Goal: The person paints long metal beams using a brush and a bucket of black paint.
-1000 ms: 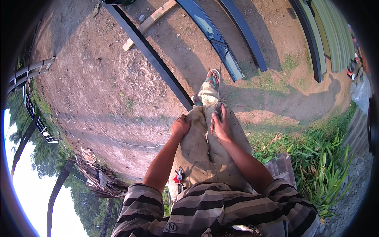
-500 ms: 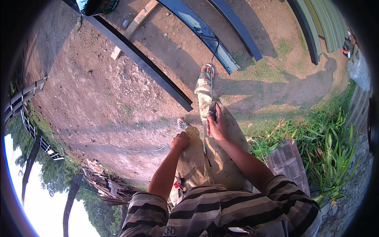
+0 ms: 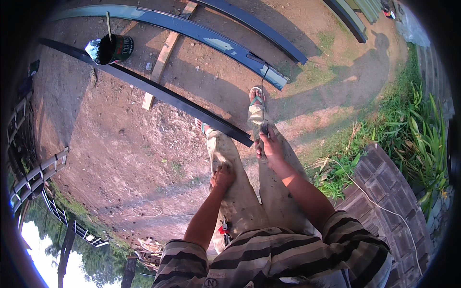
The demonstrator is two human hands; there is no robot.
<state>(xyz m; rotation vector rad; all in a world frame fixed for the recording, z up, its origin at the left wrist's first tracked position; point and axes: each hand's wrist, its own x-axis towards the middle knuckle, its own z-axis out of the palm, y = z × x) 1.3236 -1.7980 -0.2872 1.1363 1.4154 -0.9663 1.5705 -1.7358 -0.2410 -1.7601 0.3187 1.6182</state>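
My right hand (image 3: 270,145) is closed round the dark handle of a paint roller (image 3: 265,126), out in front of my right leg. From the handle a thin rod runs up past my right foot to the dark roller head, which is on the near end of a partly painted blue metal beam (image 3: 221,44). My left hand (image 3: 223,176) is on my left thigh, its fingers curled on the cloth of my beige trouser leg (image 3: 223,151). Just ahead of that leg, a black beam (image 3: 192,108) ends between my two legs.
Across a wooden batten (image 3: 163,65) lie the beams. A dark paint bucket (image 3: 116,49) with a stick in it stands at the far left. More beams (image 3: 254,26) lie beyond. Stacked roof tiles (image 3: 384,187) and green plants (image 3: 408,125) are at the right.
My left foot has stepped forward, and my left leg is now by the black beam. My left hand has shifted on the trouser leg. The bucket has come further into view.
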